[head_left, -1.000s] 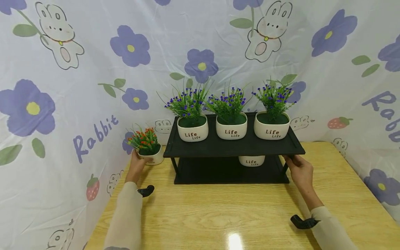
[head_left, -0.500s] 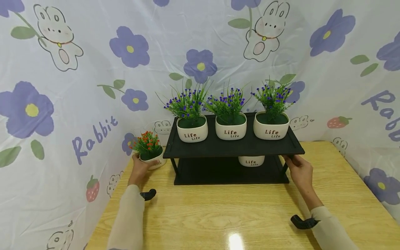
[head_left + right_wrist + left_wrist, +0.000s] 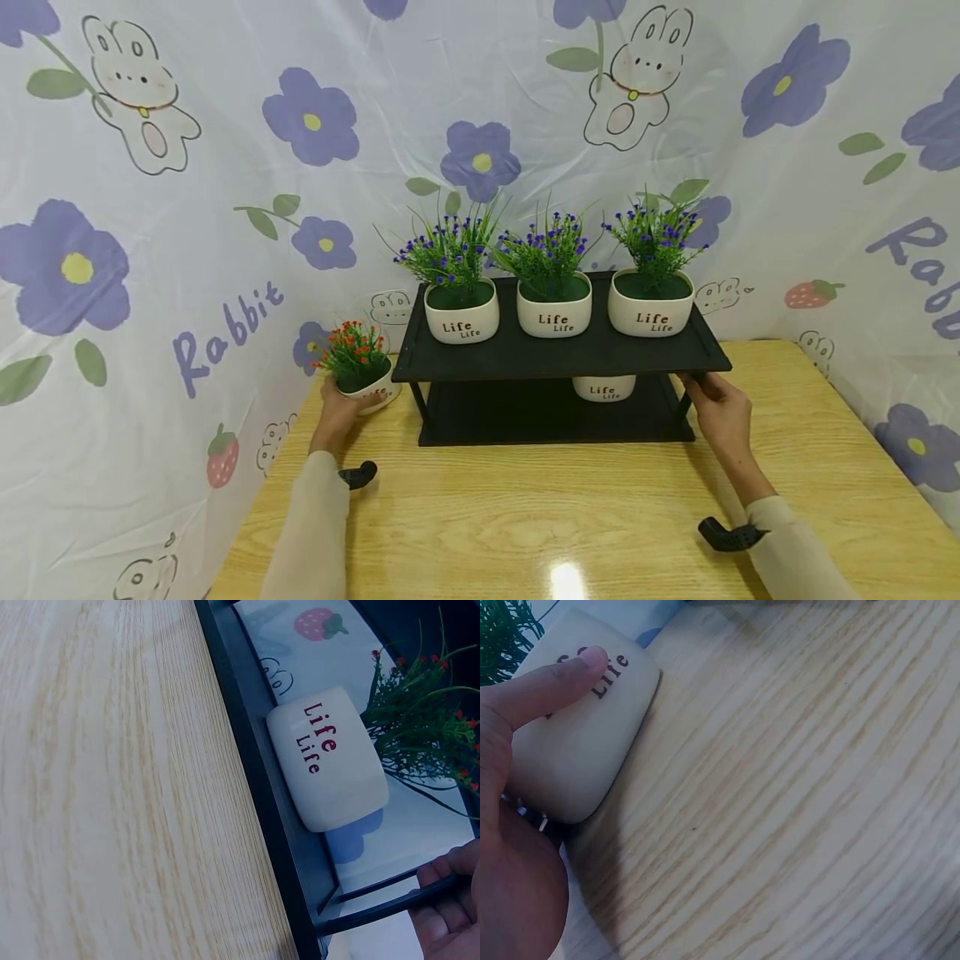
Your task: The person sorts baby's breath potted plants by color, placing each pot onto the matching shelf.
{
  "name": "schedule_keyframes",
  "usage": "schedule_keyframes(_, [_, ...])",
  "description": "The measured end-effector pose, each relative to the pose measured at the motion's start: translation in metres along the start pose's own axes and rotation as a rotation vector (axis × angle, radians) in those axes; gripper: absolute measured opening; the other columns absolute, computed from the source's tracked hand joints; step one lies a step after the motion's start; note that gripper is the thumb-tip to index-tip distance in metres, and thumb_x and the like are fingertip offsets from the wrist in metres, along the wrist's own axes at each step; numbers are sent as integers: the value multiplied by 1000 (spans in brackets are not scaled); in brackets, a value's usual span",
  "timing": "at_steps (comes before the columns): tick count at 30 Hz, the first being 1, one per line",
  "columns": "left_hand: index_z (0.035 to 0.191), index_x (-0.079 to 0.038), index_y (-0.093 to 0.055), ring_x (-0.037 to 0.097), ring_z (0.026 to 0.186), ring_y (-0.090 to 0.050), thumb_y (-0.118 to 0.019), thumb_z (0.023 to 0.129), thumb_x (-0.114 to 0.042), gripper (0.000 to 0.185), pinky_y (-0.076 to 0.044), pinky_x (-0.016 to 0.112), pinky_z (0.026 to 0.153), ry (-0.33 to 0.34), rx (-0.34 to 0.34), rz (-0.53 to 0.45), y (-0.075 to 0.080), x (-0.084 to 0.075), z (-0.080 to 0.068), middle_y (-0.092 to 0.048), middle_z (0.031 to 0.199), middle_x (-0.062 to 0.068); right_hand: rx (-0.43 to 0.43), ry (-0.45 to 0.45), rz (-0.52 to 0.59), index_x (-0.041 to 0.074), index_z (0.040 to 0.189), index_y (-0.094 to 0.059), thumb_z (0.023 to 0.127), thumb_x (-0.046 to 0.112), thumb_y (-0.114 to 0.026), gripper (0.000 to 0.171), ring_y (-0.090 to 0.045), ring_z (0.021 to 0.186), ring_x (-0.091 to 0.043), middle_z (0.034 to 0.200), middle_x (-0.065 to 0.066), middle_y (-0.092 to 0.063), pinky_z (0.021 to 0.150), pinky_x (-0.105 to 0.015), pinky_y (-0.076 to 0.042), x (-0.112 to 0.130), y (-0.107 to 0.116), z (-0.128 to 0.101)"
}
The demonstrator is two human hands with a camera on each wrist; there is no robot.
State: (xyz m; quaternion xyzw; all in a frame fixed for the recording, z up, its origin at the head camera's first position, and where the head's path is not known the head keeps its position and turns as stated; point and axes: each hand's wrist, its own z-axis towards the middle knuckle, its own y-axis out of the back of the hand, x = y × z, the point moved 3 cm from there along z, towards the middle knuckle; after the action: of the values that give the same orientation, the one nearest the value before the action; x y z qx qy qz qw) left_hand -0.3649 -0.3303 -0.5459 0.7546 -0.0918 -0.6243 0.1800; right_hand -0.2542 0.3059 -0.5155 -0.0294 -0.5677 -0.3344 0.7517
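Observation:
At the table's left side, my left hand (image 3: 336, 414) grips a white oval flower pot (image 3: 385, 392) of orange-red artificial flowers (image 3: 351, 346). Its thumb lies across the "Life" lettering on the pot (image 3: 592, 757) in the left wrist view. The pot is close beside a black two-tier shelf (image 3: 555, 360). My right hand (image 3: 722, 408) holds the shelf's right front post just below the top board; the right wrist view shows fingers curled round this post (image 3: 375, 911). On the lower tier stands another white pot (image 3: 330, 769) with red flowers, largely hidden by the top board in the head view.
Three white pots with purple flowers, the left pot (image 3: 461, 321), middle pot (image 3: 553, 317) and right pot (image 3: 651, 312), line the top tier. Behind the wooden table (image 3: 525, 517) hangs a rabbit-print cloth (image 3: 420, 75), which also runs along the left side.
My left hand has brought the orange-red flower pot slightly to the right and nearer to me, closer to the shelf. The right hand stays on the post.

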Motion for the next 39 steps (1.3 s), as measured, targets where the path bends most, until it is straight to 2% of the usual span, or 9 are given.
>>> schedule_keyframes(4, [169, -18, 17, 44, 165, -8, -90, 88, -33, 134, -15, 61, 132, 8, -14, -42, -3, 0, 0, 4, 178, 23, 1, -12, -3, 6, 133, -75, 106, 26, -69, 34, -59, 91, 26, 122, -17, -77, 82, -1, -47, 0, 0, 0])
schedule_keyframes(8, [169, -19, 17, 44, 164, -13, -90, 88, -33, 135, -17, 61, 132, 7, -20, -64, -6, -1, 0, -1, 178, 25, 2, -16, 3, 6, 134, -75, 106, 26, -68, 34, -59, 92, 26, 123, -17, -77, 82, -1, -48, 0, 0, 0])
schedule_keyframes(16, [172, -20, 12, 42, 164, -17, -91, 87, -40, 135, -20, 60, 132, -29, -65, -50, -8, 1, -7, -5, 179, 19, 8, -9, 14, 6, 135, -74, 107, 25, -68, 35, -59, 94, 25, 126, -20, -75, 84, -1, -48, 2, 1, 0])
schedule_keyframes(19, [172, -19, 9, 43, 164, -18, -90, 87, -40, 133, -21, 61, 131, -41, -75, -48, -9, 3, -8, -6, 179, 20, 9, -18, 15, 6, 134, -75, 107, 26, -68, 35, -58, 94, 26, 126, -20, -75, 84, -1, -48, 2, 1, -1])
schedule_keyframes(27, [170, -17, 9, 42, 163, -18, -90, 86, -44, 133, -21, 60, 132, -24, -57, -64, -7, 2, -14, -6, 178, 22, 12, -31, 14, 7, 135, -74, 106, 26, -69, 35, -58, 94, 26, 126, -16, -76, 83, -1, -48, 1, 1, -2])
schedule_keyframes(35, [169, -12, 5, 38, 159, -29, -85, 91, -23, 120, -25, 52, 131, -24, -53, -145, -5, 1, -20, -19, 174, 24, 3, 9, 20, 8, 134, -75, 106, 24, -69, 32, -69, 102, 12, 124, -13, -77, 84, -2, -49, 1, 1, -1])
schedule_keyframes(39, [169, -10, 2, 39, 156, -32, -85, 91, -17, 117, -28, 52, 129, -36, -60, -146, -2, 1, -27, -22, 172, 26, -2, 32, 13, 5, 131, -76, 106, 21, -70, 31, -65, 96, 19, 122, -21, -76, 82, -1, -48, 3, 1, -1])
